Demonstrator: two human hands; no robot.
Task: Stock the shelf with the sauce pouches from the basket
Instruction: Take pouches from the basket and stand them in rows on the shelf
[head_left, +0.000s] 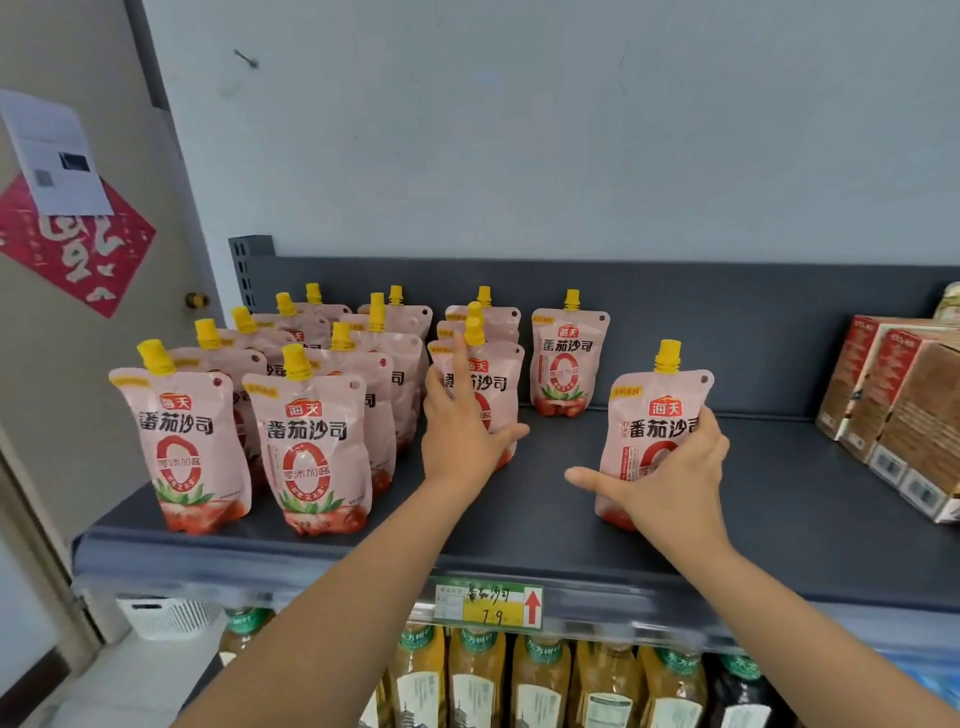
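A dark grey shelf (519, 525) carries pink sauce pouches with yellow caps. Each front shows a red badge reading 海天, the large black name 番茄沙司, and a red ring with 零添加酱 across it above pictured tomatoes.

The right hand (670, 473) grips one pouch (655, 410) from the front, fingers wrapped over its right side and thumb stretched out to the left; it stands upright near the shelf's front edge, right of centre. The left hand (460, 426) is open, palm laid flat against the front pouch of a short row (483, 379) at mid-shelf, forefinger pointing up by the cap. One single pouch (569, 358) stands further back, near the rear wall, between the two hands.

Toward the left end, more pouches (249, 410) stand in rows reaching from the front edge to the back. At the right end lie brown boxes (893, 395), writing too blurred to read.

On the front edge sits a price tag (488, 603), handwritten 番茄沙司, "7.9", with a red up-arrow. Below it stand yellow bottles (540, 680).
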